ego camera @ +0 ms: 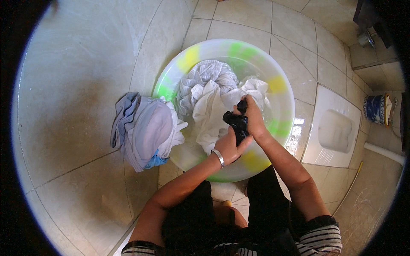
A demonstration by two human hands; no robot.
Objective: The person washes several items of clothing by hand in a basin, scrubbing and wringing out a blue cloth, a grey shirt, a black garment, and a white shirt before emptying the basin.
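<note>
Both my hands grip one bunched piece of wet black cloth (241, 125) over a large round plastic basin (282, 84). My left hand (229, 148), with a silver bracelet at the wrist, holds its lower end. Around the upper end close the fingers of my right hand (254, 118). Beneath and beyond the hands, white cloth (208, 105) lies partly in cloudy water. A twisted pale grey-white garment (209, 76) is heaped at the basin's far side.
Against the basin's left rim rests a pile of grey and white clothes (150, 124) with a bit of blue cloth (157, 161). Right of the basin, a squat toilet (336, 128) is set in the tiled floor. A blue patterned container (375, 109) and white pipe (384, 153) are farther right.
</note>
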